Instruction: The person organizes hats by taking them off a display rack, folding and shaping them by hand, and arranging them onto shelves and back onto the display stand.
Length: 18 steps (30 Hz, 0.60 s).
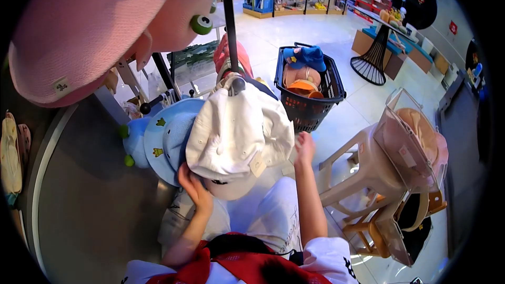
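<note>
A white cap with a paper tag hangs at the front of a rack rod, its brim pointing down towards me. My left hand touches the lower left edge of the cap, fingers extended upward and palm turned inward. Just left of it hangs a light blue hat with small yellow crown patches, partly covered by the white cap. To the right of the cap, my right hand is raised with loosely bent fingers apart, holding nothing that I can see.
Large pink hats hang at upper left, beside a black pole. A black basket of hats stands on the floor ahead. At right, a beige stool bears a mesh bin with pink hats; another bin sits lower.
</note>
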Tool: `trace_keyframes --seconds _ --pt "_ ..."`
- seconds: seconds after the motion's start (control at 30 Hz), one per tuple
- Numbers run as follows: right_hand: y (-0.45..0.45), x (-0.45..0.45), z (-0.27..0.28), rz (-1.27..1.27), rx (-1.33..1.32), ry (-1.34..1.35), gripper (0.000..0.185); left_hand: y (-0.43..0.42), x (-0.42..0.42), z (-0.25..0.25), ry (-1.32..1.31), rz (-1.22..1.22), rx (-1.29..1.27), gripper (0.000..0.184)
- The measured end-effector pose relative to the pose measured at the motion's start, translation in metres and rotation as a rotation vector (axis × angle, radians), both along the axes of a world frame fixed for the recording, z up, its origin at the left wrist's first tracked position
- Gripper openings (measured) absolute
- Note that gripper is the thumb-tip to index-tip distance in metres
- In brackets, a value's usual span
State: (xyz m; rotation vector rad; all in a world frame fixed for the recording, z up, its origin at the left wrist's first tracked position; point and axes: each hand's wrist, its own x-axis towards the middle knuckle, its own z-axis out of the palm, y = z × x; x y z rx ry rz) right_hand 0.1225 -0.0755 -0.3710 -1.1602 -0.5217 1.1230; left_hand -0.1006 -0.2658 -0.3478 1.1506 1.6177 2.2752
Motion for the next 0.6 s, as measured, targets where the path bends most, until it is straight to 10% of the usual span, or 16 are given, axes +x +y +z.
trace_keyframes --seconds 0.2,0.37,0.6 --pt "-0.094 -0.020 0.141 0.087 1.029 -0.823 0.033 -0.002 0.009 0.035 0.820 0.033 0.032 0.074" --pt "-0.085 -0.090 0.129 0.350 0.974 -1.541 0.053 0.036 0.001 0.009 0.694 -0.052 -0.145 0.071" --pt "-0.067 -0.092 0.115 0.362 1.029 -1.420 0.049 0.039 -0.002 -0.002 0.727 -0.068 -0.176 0.072"
